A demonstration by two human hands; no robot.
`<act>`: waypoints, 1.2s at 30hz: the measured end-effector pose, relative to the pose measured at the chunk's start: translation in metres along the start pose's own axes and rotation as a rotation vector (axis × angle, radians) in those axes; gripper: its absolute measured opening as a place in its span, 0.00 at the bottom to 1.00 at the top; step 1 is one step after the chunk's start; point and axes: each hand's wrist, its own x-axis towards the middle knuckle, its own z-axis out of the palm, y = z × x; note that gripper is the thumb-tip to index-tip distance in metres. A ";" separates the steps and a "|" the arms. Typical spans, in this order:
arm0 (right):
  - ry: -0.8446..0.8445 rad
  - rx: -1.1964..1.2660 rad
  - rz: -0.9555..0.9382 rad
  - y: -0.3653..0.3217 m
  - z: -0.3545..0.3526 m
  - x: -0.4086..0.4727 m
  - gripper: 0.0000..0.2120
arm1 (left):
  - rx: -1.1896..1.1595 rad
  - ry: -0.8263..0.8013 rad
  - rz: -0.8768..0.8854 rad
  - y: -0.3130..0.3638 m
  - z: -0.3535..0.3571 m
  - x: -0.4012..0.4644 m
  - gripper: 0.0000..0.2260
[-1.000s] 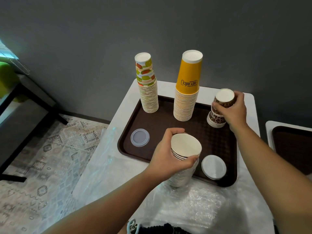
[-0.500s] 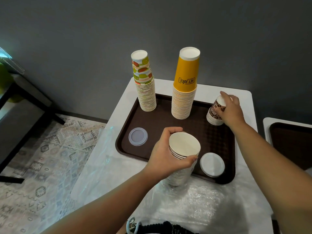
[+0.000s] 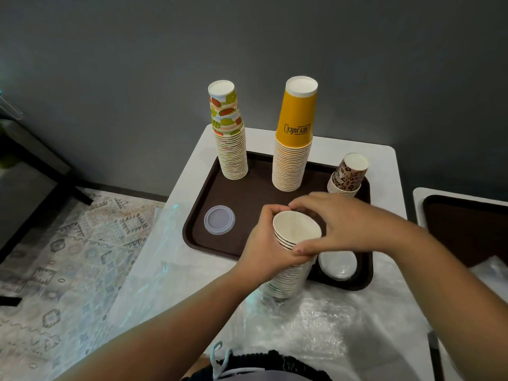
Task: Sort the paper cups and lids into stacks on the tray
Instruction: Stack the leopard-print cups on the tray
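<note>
Right hand (image 3: 341, 224) has left the leopard-print stack (image 3: 347, 176) and now pinches the top white cup (image 3: 297, 229); left hand (image 3: 270, 251) clasps the white cup stack (image 3: 286, 281) below that grip, beside the tray (image 3: 242, 199).

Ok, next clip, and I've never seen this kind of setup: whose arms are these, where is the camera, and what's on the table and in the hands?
There is no machine here. A person wears a wide-angle camera on the head, so you look forward and down at their own two arms.

On the white table lies a brown tray. At its back stand three upside-down stacks: fruit-print cups, yellow cups and a short leopard-print stack. A clear lid lies at the front left and a white lid at the front right. Crinkled clear plastic covers the near table.

The left hand grips an upright stack of white cups, mouth up, from the side. The right hand pinches the rim of the top cup.
</note>
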 end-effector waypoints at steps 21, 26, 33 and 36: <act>0.020 0.177 -0.027 0.037 -0.041 -0.020 0.32 | -0.025 0.013 0.008 0.002 -0.003 -0.002 0.30; 0.011 0.145 -0.052 0.050 -0.014 -0.002 0.35 | 0.010 -0.005 0.027 0.003 0.000 -0.006 0.29; 0.790 0.803 0.219 0.096 -0.013 0.038 0.32 | 0.060 -0.019 0.030 0.000 -0.002 -0.003 0.31; 0.963 0.899 0.340 0.124 -0.012 0.056 0.34 | 0.069 -0.033 0.031 0.001 -0.002 -0.003 0.31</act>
